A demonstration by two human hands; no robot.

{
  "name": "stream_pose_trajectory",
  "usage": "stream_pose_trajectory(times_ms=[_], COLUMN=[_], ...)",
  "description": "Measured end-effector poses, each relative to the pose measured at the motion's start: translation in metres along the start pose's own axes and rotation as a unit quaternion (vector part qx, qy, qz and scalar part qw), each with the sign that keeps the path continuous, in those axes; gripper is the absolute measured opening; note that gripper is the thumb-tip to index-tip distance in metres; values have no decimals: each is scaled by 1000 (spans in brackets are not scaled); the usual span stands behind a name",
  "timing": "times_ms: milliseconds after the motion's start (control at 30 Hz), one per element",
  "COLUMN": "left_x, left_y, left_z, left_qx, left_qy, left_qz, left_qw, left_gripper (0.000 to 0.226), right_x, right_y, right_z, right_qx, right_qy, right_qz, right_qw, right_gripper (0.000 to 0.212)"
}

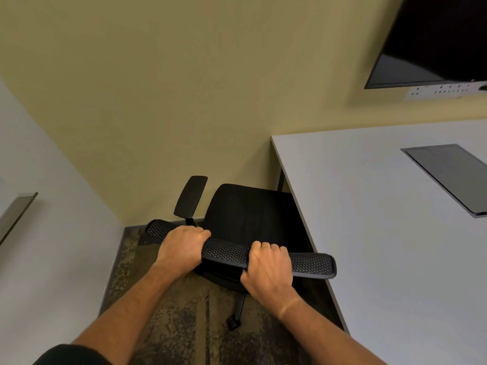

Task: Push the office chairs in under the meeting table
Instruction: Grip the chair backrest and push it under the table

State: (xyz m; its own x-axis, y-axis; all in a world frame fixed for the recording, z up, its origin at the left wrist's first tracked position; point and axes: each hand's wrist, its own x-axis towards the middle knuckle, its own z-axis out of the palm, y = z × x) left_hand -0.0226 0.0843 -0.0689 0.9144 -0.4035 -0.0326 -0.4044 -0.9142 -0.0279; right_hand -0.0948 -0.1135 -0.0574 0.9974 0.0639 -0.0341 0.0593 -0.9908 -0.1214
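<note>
A black office chair [250, 214] stands at the left side of the white meeting table [382, 233]. Its seat is partly under the table's edge, and its left armrest [191, 197] sticks out beside the wall. The top of its mesh backrest [226, 250] runs across in front of me. My left hand [183, 247] grips the backrest top left of the middle. My right hand [268, 270] grips it right of the middle. The backrest's right end reaches over the table's edge. One castor [233, 324] shows below the seat.
A yellow wall is close behind the chair, and a white wall closes the left side. A dark screen [434, 40] hangs at top right above a socket strip [445, 90]. A grey cable hatch [448, 175] is set in the tabletop. Patterned carpet [171, 325] covers the floor.
</note>
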Motion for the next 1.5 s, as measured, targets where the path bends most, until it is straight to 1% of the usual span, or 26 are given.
stream_pose_trajectory(times_ms=[200,433,600,900,1133,1200,1267,1333,1400,1500], left_x=[17,37,53,80,110,118,125,133,142,153], left_y=[-30,-61,-66,-55,-55,-55,-55,-53,-52,-52], left_z=[0,-5,-10,-11,-12,-12,-13,-17,-17,-20], left_qx=[4,9,17,10,21,14,0,-7,-8,1], left_qy=[-26,-42,-45,-43,-48,-45,-40,-35,-34,-25], left_qz=[60,118,151,200,222,234,246,257,267,292], left_qw=[998,992,987,979,974,971,968,966,963,956], left_gripper=[30,31,32,34,37,37,37,40,45,42], right_x=[6,23,25,24,37,42,47,55,62,72], right_y=[-22,-45,-50,-47,-48,-47,-44,-41,-37,-34], right_z=[-1,-9,-13,-19,-18,-16,-15,-14,-13,-10], right_qx=[0,20,26,35,100,113,119,123,123,119], right_qy=[-33,-101,-88,-69,-78,-76,-83,-98,-116,-149], right_qz=[16,-6,7,72,122,128,137,146,151,153], right_qw=[999,995,996,994,984,982,980,977,974,970], right_gripper=[29,33,28,31,34,39,48,57,61,68])
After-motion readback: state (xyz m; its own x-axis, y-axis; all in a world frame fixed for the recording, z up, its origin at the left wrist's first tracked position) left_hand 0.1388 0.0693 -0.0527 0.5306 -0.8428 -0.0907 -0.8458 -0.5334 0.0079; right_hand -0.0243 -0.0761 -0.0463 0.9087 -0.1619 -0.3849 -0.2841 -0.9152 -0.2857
